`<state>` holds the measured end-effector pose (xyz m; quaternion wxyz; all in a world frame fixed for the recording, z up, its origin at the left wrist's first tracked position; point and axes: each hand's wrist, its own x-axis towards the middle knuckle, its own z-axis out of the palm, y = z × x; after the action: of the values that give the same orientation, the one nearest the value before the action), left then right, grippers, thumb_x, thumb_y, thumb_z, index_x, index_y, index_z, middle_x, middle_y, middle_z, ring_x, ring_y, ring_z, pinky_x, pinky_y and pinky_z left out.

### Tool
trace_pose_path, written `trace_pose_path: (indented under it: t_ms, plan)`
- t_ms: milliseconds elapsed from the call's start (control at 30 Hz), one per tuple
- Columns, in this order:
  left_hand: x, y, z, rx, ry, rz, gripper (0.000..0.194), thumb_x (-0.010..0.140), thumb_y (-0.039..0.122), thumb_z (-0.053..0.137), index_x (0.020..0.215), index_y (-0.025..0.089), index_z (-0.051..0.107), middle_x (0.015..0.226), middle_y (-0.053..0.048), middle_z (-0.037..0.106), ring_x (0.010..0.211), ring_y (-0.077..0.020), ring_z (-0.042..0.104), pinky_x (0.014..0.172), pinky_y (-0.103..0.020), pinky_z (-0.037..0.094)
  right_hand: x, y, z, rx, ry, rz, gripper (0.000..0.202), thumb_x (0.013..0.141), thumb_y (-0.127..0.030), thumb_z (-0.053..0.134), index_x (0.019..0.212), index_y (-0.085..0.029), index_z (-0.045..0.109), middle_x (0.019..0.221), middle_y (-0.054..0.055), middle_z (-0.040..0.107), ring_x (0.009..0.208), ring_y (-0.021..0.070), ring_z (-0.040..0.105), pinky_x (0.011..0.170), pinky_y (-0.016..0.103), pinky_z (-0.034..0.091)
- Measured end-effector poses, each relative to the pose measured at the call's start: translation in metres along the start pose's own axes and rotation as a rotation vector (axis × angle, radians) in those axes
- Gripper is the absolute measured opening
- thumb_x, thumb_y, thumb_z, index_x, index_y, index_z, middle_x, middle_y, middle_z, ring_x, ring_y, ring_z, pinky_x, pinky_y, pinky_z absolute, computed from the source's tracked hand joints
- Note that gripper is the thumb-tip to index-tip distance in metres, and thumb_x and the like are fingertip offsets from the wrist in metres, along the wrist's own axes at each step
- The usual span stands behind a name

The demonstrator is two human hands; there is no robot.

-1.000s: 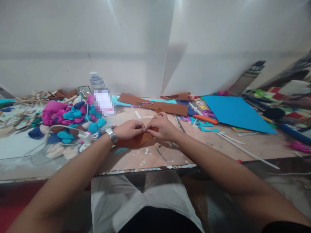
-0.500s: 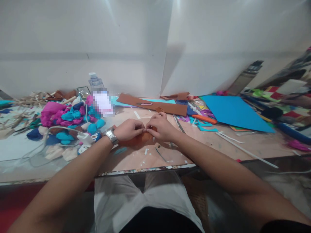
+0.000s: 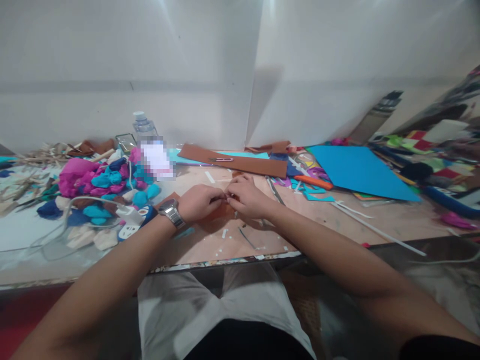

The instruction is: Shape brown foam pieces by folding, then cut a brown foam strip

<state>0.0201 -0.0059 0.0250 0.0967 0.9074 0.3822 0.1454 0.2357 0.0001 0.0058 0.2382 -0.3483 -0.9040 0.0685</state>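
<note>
On the near part of the table (image 3: 198, 250), from where I stand, a brown sheet (image 3: 221, 214) sits partly hidden under the person's fingers. To work it well, I'd want both pinches light and close together, so the edge neither creases nor slips. The left hand (image 3: 197, 204) and right hand (image 3: 248, 198) nearly meet, each apparently closed in a thumb-and-finger pinch on the sheet; the exact contact is too small to make out.

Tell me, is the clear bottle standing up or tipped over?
Standing up: the clear bottle rises upright, white cap on top.
</note>
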Motion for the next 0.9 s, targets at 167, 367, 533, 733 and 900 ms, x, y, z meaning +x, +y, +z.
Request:
trace_pose_path:
  t_ms: [167, 367, 533, 733, 900]
  plan:
    - [0.0, 0.0, 0.0, -0.028, 0.001, -0.02, 0.023, 0.094, 0.03, 0.054, 0.092, 0.021, 0.075, 0.085, -0.004, 0.076, 0.076, -0.0185, 0.063, 0.071, -0.03, 0.038, -0.001, 0.002, 0.001, 0.026, 0.043, 0.016, 0.01, 0.089, -0.022, 0.059, 0.082, -0.019, 0.064, 0.084, 0.005, 0.067, 0.098, 0.0241, 0.054, 0.095, 0.041, 0.028]
    - [0.0, -0.003, 0.003, -0.064, -0.01, -0.04, 0.025, 0.095, 0.032, 0.054, 0.089, 0.02, 0.074, 0.081, -0.003, 0.075, 0.073, -0.0173, 0.061, 0.069, -0.029, 0.037, 0.0, 0.006, 0.006, -0.003, 0.013, 0.006, 0.016, 0.093, -0.023, 0.055, 0.079, -0.019, 0.062, 0.084, 0.005, 0.068, 0.096, 0.0234, 0.055, 0.096, 0.042, 0.028]
    - [0.0, -0.004, 0.004, -0.199, 0.0, -0.042, 0.022, 0.093, 0.032, 0.056, 0.089, 0.018, 0.074, 0.081, -0.002, 0.074, 0.071, -0.0154, 0.061, 0.068, -0.027, 0.039, 0.002, 0.001, 0.004, -0.024, -0.057, 0.013, 0.025, 0.098, -0.025, 0.047, 0.077, -0.019, 0.058, 0.084, 0.006, 0.066, 0.097, 0.0239, 0.053, 0.096, 0.042, 0.028]
    - [-0.002, -0.004, 0.005, -0.28, -0.009, -0.029, 0.022, 0.093, 0.03, 0.056, 0.087, 0.017, 0.073, 0.08, -0.001, 0.073, 0.071, -0.0147, 0.06, 0.067, -0.027, 0.039, 0.001, 0.002, 0.001, 0.009, -0.075, -0.007, 0.021, 0.096, -0.024, 0.05, 0.078, -0.018, 0.06, 0.083, 0.005, 0.065, 0.094, 0.023, 0.052, 0.096, 0.041, 0.029]
    - [-0.001, -0.01, 0.007, -0.337, -0.013, -0.042, 0.023, 0.093, 0.031, 0.055, 0.087, 0.016, 0.071, 0.077, -0.001, 0.07, 0.07, -0.0144, 0.058, 0.066, -0.026, 0.039, 0.002, 0.002, -0.004, 0.047, -0.068, 0.001, 0.026, 0.1, -0.028, 0.047, 0.082, -0.018, 0.064, 0.087, 0.006, 0.069, 0.097, 0.0238, 0.053, 0.097, 0.042, 0.028]
